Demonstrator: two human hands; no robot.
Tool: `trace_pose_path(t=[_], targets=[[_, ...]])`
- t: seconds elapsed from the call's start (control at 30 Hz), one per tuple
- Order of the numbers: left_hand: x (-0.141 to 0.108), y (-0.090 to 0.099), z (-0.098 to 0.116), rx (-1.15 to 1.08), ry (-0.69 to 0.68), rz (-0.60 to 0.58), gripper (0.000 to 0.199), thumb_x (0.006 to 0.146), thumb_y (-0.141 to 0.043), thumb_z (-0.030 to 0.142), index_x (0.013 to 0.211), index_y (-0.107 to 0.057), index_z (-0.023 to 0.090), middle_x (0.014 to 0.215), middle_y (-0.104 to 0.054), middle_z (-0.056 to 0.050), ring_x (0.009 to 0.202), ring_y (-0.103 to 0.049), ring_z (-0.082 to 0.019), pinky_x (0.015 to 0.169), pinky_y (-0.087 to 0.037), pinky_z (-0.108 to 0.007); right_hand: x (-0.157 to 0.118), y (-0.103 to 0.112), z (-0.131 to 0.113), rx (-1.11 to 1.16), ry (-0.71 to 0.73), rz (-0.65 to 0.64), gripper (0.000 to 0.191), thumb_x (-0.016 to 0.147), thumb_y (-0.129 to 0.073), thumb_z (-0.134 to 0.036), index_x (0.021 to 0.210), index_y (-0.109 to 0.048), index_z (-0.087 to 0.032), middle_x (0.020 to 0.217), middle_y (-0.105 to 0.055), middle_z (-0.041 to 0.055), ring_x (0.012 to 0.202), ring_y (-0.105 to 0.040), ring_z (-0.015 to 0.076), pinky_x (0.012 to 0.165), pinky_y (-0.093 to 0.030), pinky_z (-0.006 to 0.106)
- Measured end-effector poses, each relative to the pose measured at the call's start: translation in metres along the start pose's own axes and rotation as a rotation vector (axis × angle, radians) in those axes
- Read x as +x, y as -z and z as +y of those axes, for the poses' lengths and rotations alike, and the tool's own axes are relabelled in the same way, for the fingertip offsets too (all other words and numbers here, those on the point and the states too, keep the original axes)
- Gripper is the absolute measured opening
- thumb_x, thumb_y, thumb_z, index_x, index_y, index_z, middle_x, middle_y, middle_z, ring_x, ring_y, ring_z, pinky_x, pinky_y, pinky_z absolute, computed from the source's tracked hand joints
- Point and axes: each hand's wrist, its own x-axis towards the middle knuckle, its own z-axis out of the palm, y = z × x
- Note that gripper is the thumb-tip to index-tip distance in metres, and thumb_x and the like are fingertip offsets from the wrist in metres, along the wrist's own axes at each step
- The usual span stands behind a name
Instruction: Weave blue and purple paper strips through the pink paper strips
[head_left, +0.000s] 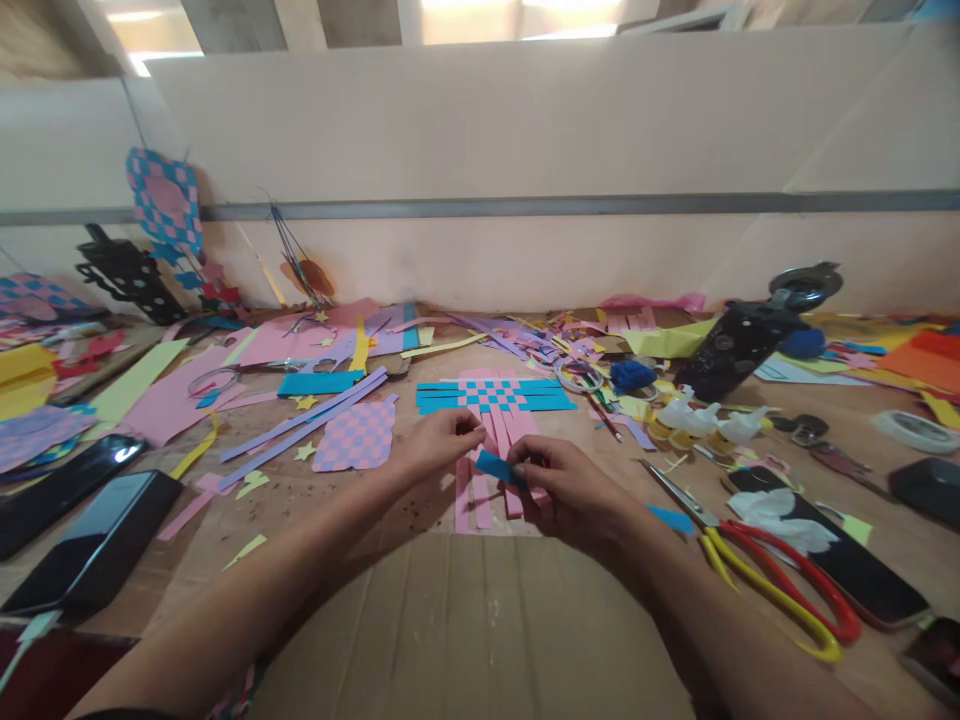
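My right hand [559, 485] is closed on a blue paper strip [495, 466], whose free end points left toward my other hand. My left hand [442, 442] has its fingertips pressed together beside the pink strips; whatever is between them is hidden. Beyond both hands lies a paper weave [491, 393] of blue strips crossed with pink ones, forming a check in the middle. Its long pink strips [463, 500] run toward me, partly under my hands. To the left is a pink and purple checked paper piece [355, 436] with a wavy edge.
Scissors [712, 525] with red and yellow handles lie at right, near glue bottles [694, 425] and a phone [847, 560]. Purple strips [307, 425] and pink sheets [169, 395] are at left. A dark tumbler [739, 345] stands at back right. Cardboard [465, 630] is in front of me.
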Motion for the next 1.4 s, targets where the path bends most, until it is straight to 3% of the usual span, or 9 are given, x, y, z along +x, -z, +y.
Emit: trace_pose_path(t=[0.13,0.23,0.4,0.6,0.9,1.0,1.13,1.23,1.4], targets=[[0.002,-0.002,-0.002,-0.1,-0.025,-0.054,0.032,0.096,-0.056,0.045,0.092,-0.072,0.019,0.088,-0.074,-0.004,0.079,-0.067,-0.019,0.072,-0.049,-0.029,0.007,-0.001,0.01,-0.259,0.109,0.083,0.011,0.089,-0.063,-0.024,0.09,-0.073,-0.022,0.088,-0.074,0.003,0.08,-0.066,0.0192,0.07,-0.048,0.03],[-0.008,-0.003,0.002,-0.062,-0.025,-0.139,0.029,0.091,-0.064,0.043,0.109,-0.074,0.022,0.098,-0.077,-0.003,0.089,-0.071,-0.02,0.077,-0.051,-0.029,0.011,0.0,0.013,-0.351,0.158,0.123,0.012,0.09,-0.063,-0.025,0.094,-0.075,-0.023,0.095,-0.077,0.0044,0.089,-0.068,0.0214,0.079,-0.05,0.032],[-0.015,-0.003,-0.004,0.035,-0.029,-0.146,0.037,0.084,-0.067,0.025,0.121,-0.072,0.024,0.094,-0.074,-0.001,0.087,-0.07,-0.019,0.077,-0.05,-0.028,0.009,0.003,0.007,-0.392,0.147,0.163,0.014,0.092,-0.062,-0.029,0.097,-0.075,-0.023,0.096,-0.077,0.0045,0.089,-0.069,0.022,0.08,-0.051,0.033],[-0.009,-0.004,-0.01,-0.191,-0.011,-0.104,0.041,0.081,-0.064,0.014,0.121,-0.069,0.02,0.086,-0.07,0.0,0.082,-0.067,-0.017,0.074,-0.051,-0.026,0.009,-0.005,-0.001,-0.292,0.224,0.178,0.028,0.101,-0.055,-0.035,0.119,-0.074,-0.026,0.131,-0.074,0.0085,0.123,-0.066,0.0258,0.107,-0.047,0.042],[-0.022,0.004,0.001,-0.353,0.019,-0.063,0.032,0.086,-0.068,0.023,0.117,-0.07,0.018,0.09,-0.073,-0.003,0.079,-0.069,-0.016,0.074,-0.055,-0.029,0.015,-0.019,0.006,-0.293,0.201,0.137,0.02,0.096,-0.062,-0.036,0.083,-0.069,-0.023,0.095,-0.071,0.0065,0.094,-0.066,0.0246,0.084,-0.051,0.038],[-0.031,0.008,-0.009,-0.248,0.019,-0.083,0.028,0.088,-0.067,0.027,0.114,-0.069,0.018,0.093,-0.074,-0.005,0.078,-0.07,-0.018,0.073,-0.055,-0.03,0.014,-0.019,0.006,-0.28,0.175,0.134,0.021,0.098,-0.06,-0.035,0.083,-0.069,-0.023,0.095,-0.071,0.0068,0.095,-0.066,0.025,0.084,-0.051,0.038],[-0.044,0.017,-0.016,0.064,-0.049,-0.077,0.018,0.087,-0.066,0.022,0.104,-0.073,0.019,0.103,-0.077,-0.007,0.096,-0.07,-0.022,0.084,-0.052,-0.033,0.011,-0.018,0.002,-0.41,0.259,0.055,0.012,0.096,-0.062,-0.025,0.096,-0.075,-0.024,0.102,-0.073,0.0069,0.103,-0.064,0.025,0.094,-0.048,0.041],[-0.053,0.022,-0.013,0.234,-0.103,-0.168,0.02,0.087,-0.066,0.022,0.104,-0.075,0.02,0.102,-0.076,-0.007,0.098,-0.069,-0.025,0.084,-0.049,-0.034,0.009,-0.022,-0.003,-0.566,0.316,-0.013,0.016,0.092,-0.069,-0.021,0.105,-0.076,-0.025,0.106,-0.073,0.0062,0.104,-0.062,0.0252,0.093,-0.046,0.04],[-0.063,0.02,-0.006,0.456,-0.22,-0.257,0.024,0.082,-0.071,0.026,0.104,-0.077,0.021,0.109,-0.072,-0.009,0.1,-0.067,-0.028,0.083,-0.046,-0.035,0.006,-0.034,-0.007,-0.925,0.366,0.018,0.01,0.085,-0.073,-0.016,0.094,-0.075,-0.019,0.099,-0.073,0.0095,0.096,-0.06,0.0279,0.083,-0.043,0.039]])
